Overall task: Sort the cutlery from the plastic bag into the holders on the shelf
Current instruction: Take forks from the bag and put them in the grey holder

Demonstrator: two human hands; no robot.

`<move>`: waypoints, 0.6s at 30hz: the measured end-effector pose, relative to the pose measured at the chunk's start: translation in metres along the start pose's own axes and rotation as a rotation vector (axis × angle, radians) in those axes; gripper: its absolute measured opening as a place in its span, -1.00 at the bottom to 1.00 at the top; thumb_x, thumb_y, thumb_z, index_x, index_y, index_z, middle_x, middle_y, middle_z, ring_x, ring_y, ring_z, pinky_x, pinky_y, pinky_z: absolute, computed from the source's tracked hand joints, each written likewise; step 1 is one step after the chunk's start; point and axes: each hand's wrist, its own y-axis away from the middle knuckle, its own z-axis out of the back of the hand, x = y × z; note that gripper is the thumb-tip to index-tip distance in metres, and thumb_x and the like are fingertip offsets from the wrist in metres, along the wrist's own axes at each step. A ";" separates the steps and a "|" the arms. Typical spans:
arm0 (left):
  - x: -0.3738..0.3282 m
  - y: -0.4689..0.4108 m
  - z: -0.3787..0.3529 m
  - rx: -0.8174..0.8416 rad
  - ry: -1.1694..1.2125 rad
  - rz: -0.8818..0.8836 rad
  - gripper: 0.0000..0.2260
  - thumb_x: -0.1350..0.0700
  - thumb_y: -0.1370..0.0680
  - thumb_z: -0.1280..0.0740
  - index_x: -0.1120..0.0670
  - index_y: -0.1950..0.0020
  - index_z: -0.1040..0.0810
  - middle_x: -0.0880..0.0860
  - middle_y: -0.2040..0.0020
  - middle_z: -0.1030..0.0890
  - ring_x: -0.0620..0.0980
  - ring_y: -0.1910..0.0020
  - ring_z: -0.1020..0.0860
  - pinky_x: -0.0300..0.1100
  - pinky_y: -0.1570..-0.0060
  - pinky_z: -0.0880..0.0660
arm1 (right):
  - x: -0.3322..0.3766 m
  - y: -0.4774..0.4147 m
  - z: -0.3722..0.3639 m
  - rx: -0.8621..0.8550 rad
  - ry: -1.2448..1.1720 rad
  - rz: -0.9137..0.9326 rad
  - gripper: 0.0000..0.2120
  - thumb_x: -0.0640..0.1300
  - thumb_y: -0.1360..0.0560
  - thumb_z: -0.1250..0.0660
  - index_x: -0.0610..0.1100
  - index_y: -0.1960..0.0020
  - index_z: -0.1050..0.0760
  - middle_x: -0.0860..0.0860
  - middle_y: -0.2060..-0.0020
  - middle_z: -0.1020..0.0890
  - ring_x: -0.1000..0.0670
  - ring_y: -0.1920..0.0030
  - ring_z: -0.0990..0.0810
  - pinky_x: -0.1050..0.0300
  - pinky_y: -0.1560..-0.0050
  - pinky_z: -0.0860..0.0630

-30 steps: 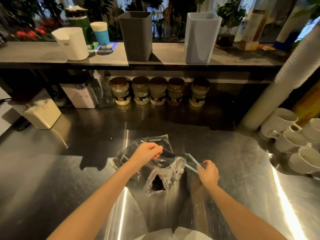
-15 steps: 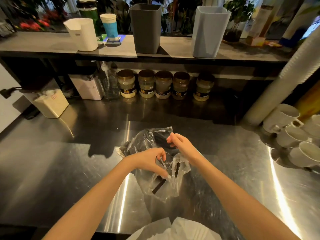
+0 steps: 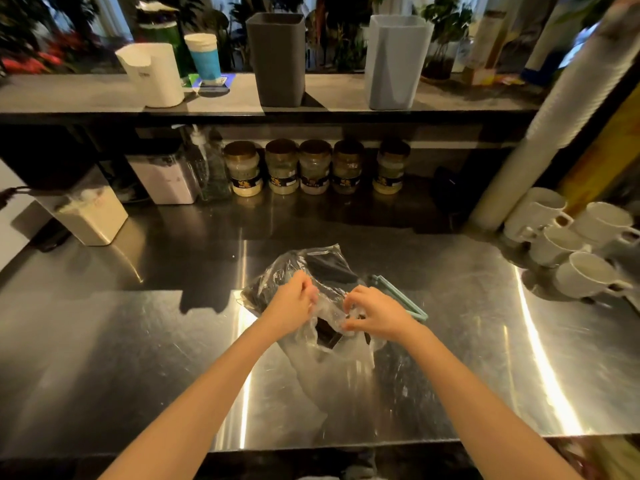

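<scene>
Brushed steel counter point(image 3: 138, 341); hands, left point(image 3: 291, 306) and right point(image 3: 379, 315), pinch crinkly clear bag point(image 3: 346, 358) (dark cutlery point(image 3: 329, 336) inside).

Arms outstretched; left grip point(image 3: 290, 305) and right grip point(image 3: 378, 315) pinch the plastic bag point(image 3: 313, 260).

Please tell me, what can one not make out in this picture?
1. Head view: cutlery kinds and number, hidden by the crumpled plastic bag and by the left hand and right hand pinching it.
2. Head view: insides of the grey holder and pale holder, hidden by their own walls.
3. Head view: jar labels, too small, blurred.
</scene>
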 end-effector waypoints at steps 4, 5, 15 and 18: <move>0.003 0.007 0.005 -0.262 0.057 -0.057 -0.82 0.26 -0.62 -0.12 0.14 0.18 -0.31 0.06 0.30 -0.45 -0.07 0.37 -0.38 -0.23 0.31 -0.37 | 0.003 0.008 -0.004 -0.248 -0.074 -0.113 -0.81 0.00 -0.56 -0.27 -0.09 -0.07 -0.48 0.04 -0.02 -0.56 -0.01 -0.02 -0.54 0.09 0.04 -0.43; 0.004 0.010 0.005 -0.308 0.041 -0.076 -0.82 0.26 -0.62 -0.14 0.13 0.18 -0.32 0.06 0.29 -0.45 -0.08 0.36 -0.38 -0.29 0.31 -0.37 | 0.005 0.009 -0.002 -0.325 -0.127 -0.151 -0.82 -0.01 -0.57 -0.25 -0.11 -0.05 -0.48 0.02 0.03 -0.58 -0.01 0.03 -0.55 0.10 0.10 -0.40; -0.014 0.028 -0.001 -0.561 0.038 -0.140 -0.92 0.20 -0.59 -0.24 0.10 0.09 -0.39 -0.04 0.32 -0.50 -0.13 0.37 -0.41 -0.35 0.33 -0.32 | 0.018 0.014 0.018 -0.585 -0.219 -0.169 -0.82 -0.03 -0.61 -0.17 -0.14 0.00 -0.44 0.04 0.26 -0.54 0.01 0.28 -0.46 0.09 0.25 -0.32; -0.020 0.030 -0.002 -0.401 -0.132 -0.040 -0.74 -0.07 -0.50 -0.36 -0.03 -0.10 -0.39 -0.09 0.20 -0.50 -0.12 0.18 -0.49 -0.22 0.17 -0.38 | 0.017 0.011 0.023 -0.562 -0.293 -0.156 -0.81 -0.04 -0.61 -0.17 -0.15 0.01 -0.43 0.03 0.30 -0.53 0.02 0.33 -0.45 0.08 0.28 -0.33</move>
